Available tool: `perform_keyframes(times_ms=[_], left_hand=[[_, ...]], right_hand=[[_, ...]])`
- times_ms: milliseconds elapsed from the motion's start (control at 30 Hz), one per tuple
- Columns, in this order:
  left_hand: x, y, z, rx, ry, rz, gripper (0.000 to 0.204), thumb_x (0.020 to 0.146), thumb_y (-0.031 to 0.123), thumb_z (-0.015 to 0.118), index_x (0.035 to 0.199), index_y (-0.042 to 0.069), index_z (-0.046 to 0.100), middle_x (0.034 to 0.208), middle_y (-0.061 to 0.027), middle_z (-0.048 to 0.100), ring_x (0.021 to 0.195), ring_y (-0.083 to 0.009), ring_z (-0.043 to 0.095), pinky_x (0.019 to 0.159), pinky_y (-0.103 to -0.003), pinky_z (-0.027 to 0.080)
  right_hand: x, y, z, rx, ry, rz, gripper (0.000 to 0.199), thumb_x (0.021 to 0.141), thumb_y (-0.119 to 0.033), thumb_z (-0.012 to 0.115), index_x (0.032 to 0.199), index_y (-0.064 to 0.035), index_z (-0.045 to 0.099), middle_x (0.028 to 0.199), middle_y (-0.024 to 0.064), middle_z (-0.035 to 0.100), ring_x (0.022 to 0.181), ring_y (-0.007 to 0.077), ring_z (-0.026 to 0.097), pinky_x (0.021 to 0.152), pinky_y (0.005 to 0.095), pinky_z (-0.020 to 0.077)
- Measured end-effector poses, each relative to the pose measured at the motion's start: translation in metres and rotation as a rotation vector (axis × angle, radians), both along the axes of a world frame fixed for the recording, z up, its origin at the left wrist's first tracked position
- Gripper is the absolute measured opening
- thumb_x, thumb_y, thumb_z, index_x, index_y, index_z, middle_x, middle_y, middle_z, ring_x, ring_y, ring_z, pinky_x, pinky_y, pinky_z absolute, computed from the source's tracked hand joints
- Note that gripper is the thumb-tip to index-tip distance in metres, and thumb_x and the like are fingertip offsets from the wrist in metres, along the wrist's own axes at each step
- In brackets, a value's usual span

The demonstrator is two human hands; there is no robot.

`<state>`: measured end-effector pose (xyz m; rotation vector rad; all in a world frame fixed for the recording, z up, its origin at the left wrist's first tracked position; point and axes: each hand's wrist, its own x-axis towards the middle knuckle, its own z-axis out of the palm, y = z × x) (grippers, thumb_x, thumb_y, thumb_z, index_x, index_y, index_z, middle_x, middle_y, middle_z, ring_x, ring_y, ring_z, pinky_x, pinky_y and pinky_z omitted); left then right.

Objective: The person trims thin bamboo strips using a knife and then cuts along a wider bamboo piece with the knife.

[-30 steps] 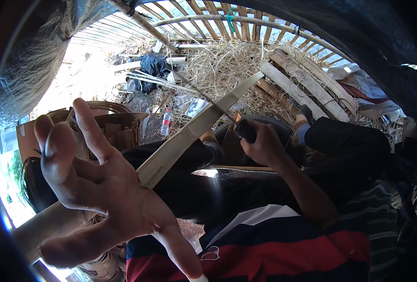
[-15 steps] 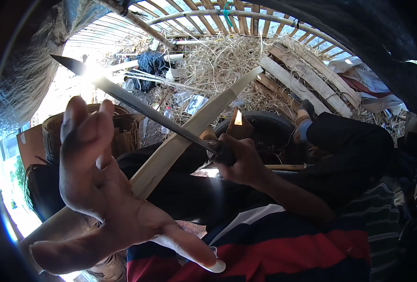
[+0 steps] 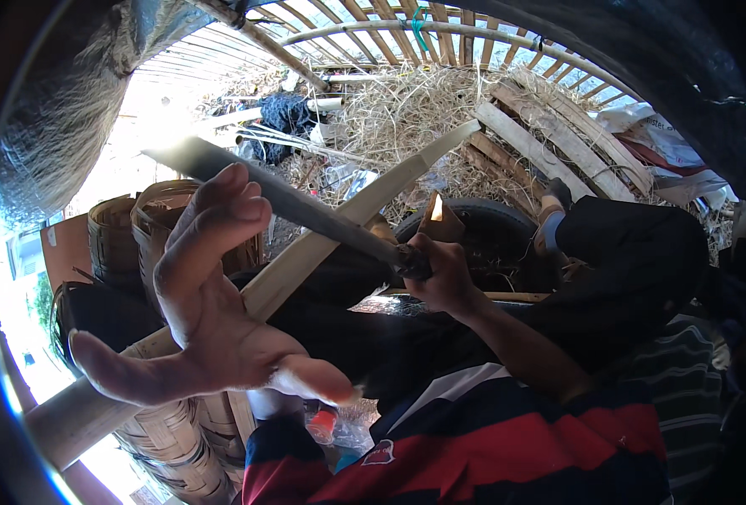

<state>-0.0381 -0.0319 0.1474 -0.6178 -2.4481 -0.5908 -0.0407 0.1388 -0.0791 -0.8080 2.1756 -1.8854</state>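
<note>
Gripping the dark, stubby handle (image 3: pixel 413 263) of a long, grey metal knife (image 3: pixel 305 208), the right hand (image 3: pixel 442 273) had its fingers curled tight. The blade was flat and slanted up to the left, with a bright glow near its tip. The left hand (image 3: pixel 213 332) had its fingers spread wide and a bit bent. A long, pale yellow strip of split bamboo (image 3: pixel 301 268) ran from behind the left hand up to the right. It was wide and flat low down, then got thin like a beak at the far end. The blade crossed in front of the strip, but I could not tell if they touched, or if the left hand touched the strip.

Low on the left was a thick, round, tan bamboo pole (image 3: pixel 95 417). Brown woven baskets (image 3: pixel 114 240) stood past the left hand, with crisscross sides. Farther off, thin, curly, straw-coloured shavings (image 3: pixel 406 109) lay in a messy heap beside flat, rough, pale boards (image 3: pixel 524 147)
</note>
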Motion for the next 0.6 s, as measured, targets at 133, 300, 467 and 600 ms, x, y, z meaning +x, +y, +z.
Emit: perform_keyframes(times_ms=[133, 300, 467, 600], left_hand=[[-0.007, 0.001, -0.017, 0.115, 0.050, -0.004, 0.111, 0.070, 0.078, 0.047, 0.144, 0.017, -0.010, 0.107, -0.0289, 0.054, 0.098, -0.0397, 0.059, 0.081, -0.047, 0.055], [-0.021, 0.019, -0.021, 0.128, 0.099, -0.114, 0.110, 0.070, 0.081, 0.042, 0.144, 0.013, -0.002, 0.093, -0.0234, 0.061, 0.080, -0.0305, 0.064, 0.070, -0.038, 0.057], [-0.010, 0.035, -0.005, 0.388, -0.125, 0.383, 0.102, 0.074, 0.079, 0.041, 0.128, -0.007, 0.035, 0.063, -0.0116, 0.061, 0.048, -0.0155, 0.057, 0.048, -0.024, 0.047], [-0.020, 0.040, -0.003, 0.457, -0.265, 0.510, 0.081, 0.089, 0.066, 0.034, 0.107, -0.010, 0.052, 0.062, -0.0107, 0.061, 0.036, -0.0057, 0.045, 0.036, -0.016, 0.033]], right_hand=[[-0.013, 0.035, -0.068, 0.286, -0.161, -0.171, 0.028, 0.069, -0.013, 0.066, 0.095, -0.0084, 0.058, 0.073, 0.0159, 0.064, 0.070, 0.0358, 0.064, 0.060, 0.0429, 0.0515], [-0.020, 0.039, -0.077, 0.322, -0.337, -0.342, 0.028, 0.074, -0.017, 0.062, 0.098, -0.0037, 0.060, 0.080, 0.0214, 0.064, 0.084, 0.0382, 0.063, 0.069, 0.0436, 0.0514], [-0.018, 0.014, -0.018, 0.063, -0.239, -0.134, 0.022, 0.078, -0.014, 0.063, 0.097, -0.0040, 0.057, 0.071, 0.0123, 0.063, 0.066, 0.0246, 0.067, 0.061, 0.0328, 0.0506], [-0.014, 0.000, 0.022, -0.107, -0.264, -0.010, 0.025, 0.077, -0.013, 0.065, 0.099, -0.0048, 0.056, 0.069, 0.0123, 0.062, 0.065, 0.0260, 0.067, 0.060, 0.0335, 0.0507]])
